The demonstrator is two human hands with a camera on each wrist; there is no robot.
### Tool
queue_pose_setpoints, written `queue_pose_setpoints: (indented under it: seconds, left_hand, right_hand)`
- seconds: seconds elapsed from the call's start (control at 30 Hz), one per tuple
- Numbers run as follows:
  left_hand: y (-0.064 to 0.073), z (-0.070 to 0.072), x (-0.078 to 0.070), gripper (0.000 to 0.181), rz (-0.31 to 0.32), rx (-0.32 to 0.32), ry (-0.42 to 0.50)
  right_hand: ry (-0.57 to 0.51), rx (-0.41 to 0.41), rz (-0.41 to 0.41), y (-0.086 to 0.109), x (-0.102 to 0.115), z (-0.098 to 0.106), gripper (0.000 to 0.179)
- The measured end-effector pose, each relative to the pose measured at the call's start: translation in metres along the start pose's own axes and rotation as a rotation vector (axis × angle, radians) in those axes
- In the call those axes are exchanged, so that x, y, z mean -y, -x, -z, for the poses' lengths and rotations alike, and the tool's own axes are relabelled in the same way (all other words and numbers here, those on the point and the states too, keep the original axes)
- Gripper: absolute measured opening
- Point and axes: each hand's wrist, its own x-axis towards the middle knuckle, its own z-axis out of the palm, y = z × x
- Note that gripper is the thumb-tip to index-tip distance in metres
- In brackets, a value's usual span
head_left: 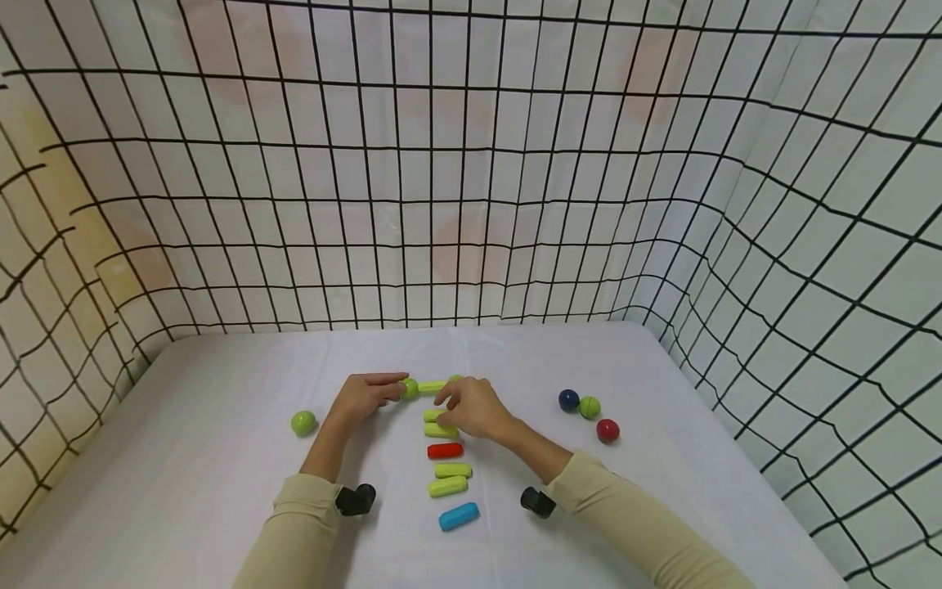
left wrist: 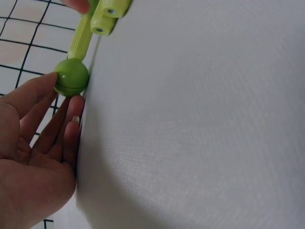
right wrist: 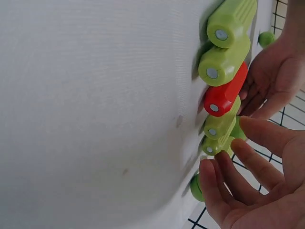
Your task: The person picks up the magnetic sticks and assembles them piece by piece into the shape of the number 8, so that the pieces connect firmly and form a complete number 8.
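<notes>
My left hand (head_left: pixel 363 397) pinches a green ball (left wrist: pixel 71 77) between thumb and fingers. That ball touches the left end of a lime-green ridged stick (head_left: pixel 432 387) lying crosswise. At the stick's other end sits a second green ball (head_left: pixel 455 379), partly hidden by my right hand (head_left: pixel 477 409). My right fingers are loosely bent, with nothing seen between them, above two short lime sticks (head_left: pixel 440 430). Nearer me lie a red stick (head_left: pixel 445 451), two more lime sticks (head_left: pixel 448 487) and a blue stick (head_left: pixel 459 516). Metal discs show in the end faces of several sticks.
A separate green ball (head_left: pixel 303 423) lies left of my left forearm. To the right are a dark blue ball (head_left: pixel 569 400), a light green ball (head_left: pixel 589 407) and a red ball (head_left: pixel 607 430). Black netting (head_left: pixel 464 200) stands around the white table (head_left: pixel 235 393).
</notes>
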Motion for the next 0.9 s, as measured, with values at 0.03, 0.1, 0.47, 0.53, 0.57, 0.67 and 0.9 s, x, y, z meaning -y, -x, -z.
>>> queue_pose_setpoints:
  seconds: [0.03,0.1,0.47,0.53,0.57,0.67,0.9]
  left_hand:
    - [-0.0001,0.0003,0.0002,0.030,0.001,0.000,-0.002]
    - [0.0000,0.0010,-0.0001,0.030,0.006,-0.002,0.003]
    - [0.0006,0.0036,0.0013,0.031,0.004,0.009,0.001]
    - [-0.0002,0.0035,0.0020,0.031,0.009,0.009,-0.006]
    - [-0.0005,0.0033,0.0021,0.030,0.011,0.009,-0.008]
    - [-0.0009,0.0030,0.0025,0.029,0.009,0.010,-0.016]
    - [-0.0002,0.0022,0.0022,0.030,0.001,0.008,-0.004]
  right_hand:
    - [0.000,0.003,0.000,-0.0001,-0.0001,-0.0003,0.025]
    - [0.004,0.005,0.002,-0.0004,-0.0007,-0.0011,0.024]
    - [0.011,-0.025,0.033,-0.0016,-0.0020,-0.0046,0.022]
    - [0.009,-0.030,0.032,-0.0018,-0.0020,-0.0048,0.022]
    - [0.010,-0.032,0.032,-0.0020,-0.0021,-0.0051,0.022]
    - [0.011,-0.037,0.031,-0.0031,-0.0027,-0.0059,0.021]
    - [0.001,-0.035,0.014,-0.0056,-0.0032,-0.0078,0.020]
